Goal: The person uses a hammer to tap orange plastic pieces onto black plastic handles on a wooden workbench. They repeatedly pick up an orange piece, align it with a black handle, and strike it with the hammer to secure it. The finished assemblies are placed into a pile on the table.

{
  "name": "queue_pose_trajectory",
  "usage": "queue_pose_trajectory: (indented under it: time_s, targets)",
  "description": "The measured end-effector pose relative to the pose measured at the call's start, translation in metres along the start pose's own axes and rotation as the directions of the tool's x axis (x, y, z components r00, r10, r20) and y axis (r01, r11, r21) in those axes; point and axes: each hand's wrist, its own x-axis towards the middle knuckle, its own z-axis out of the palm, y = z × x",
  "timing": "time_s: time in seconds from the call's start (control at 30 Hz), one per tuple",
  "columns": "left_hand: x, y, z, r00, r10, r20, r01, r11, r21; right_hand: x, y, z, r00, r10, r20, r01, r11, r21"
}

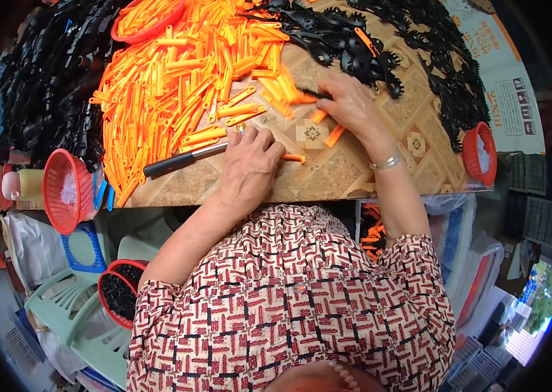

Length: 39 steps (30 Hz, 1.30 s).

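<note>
My left hand lies on the tabletop near its front edge, fingers curled over an orange plastic handle whose end sticks out to the right. Beneath that hand runs the metal shaft of a tool with a black grip; its other end is hidden. To the right, my right hand pinches a thin black plastic piece, somewhat blurred. Loose orange handles lie under and beside its fingers. A large heap of orange handles with holed ends spreads in front of my left hand.
Black toothed plastic parts cover the far middle and right of the patterned table. More black parts are piled at left. Red baskets stand at the left edge, right edge and far back. Green chairs stand lower left.
</note>
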Motion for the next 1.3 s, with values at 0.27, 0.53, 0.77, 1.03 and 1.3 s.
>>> queue_pose_trajectory:
  time_s: [0.27,0.53,0.77,1.03,1.3]
  targets:
    - [0.112,-0.065,-0.02,0.993,0.021,-0.116,-0.027,0.998,-0.05,-0.033,-0.035,-0.03,0.925,0.219,-0.311,-0.189,0.974,0.122]
    - [0.157,-0.09,0.062,0.986,0.055,-0.154,-0.045,0.996,0.071,-0.067,-0.057,0.011,0.835,0.502,-0.224,-0.384,0.824,0.416]
    - [0.122,-0.055,0.02,0.981,-0.093,-0.17,-0.05,0.727,-0.685,-0.061,-0.043,0.027,0.801,0.583,-0.136,-0.212,0.488,0.847]
    - [0.053,-0.018,-0.03,0.999,0.012,-0.052,-0.037,0.855,-0.517,-0.069,-0.055,0.01,0.877,0.473,-0.084,-0.195,0.511,0.837]
    - [0.031,-0.011,-0.042,0.949,0.265,-0.168,-0.298,0.93,-0.216,-0.077,-0.073,-0.015,0.956,0.279,-0.094,-0.163,0.768,0.619]
